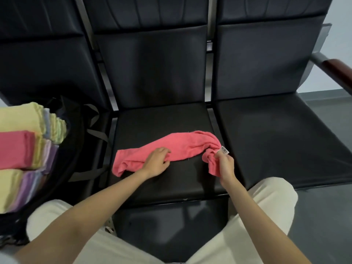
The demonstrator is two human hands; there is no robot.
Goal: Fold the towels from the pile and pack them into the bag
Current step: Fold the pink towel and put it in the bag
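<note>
Crumpled coral-pink terry towel (171, 147) on black padded seat (163, 180); left hand (157, 161) grips near edge, right hand (225, 164) pinches tagged corner, likely to spread it for folding.

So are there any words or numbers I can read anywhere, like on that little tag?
White tag on the pink towel, by the right hand: it has dark marks, too small and blurred to read.
Folded towels in the black bag: no writing shows.
Black seats: no writing shows.
</note>
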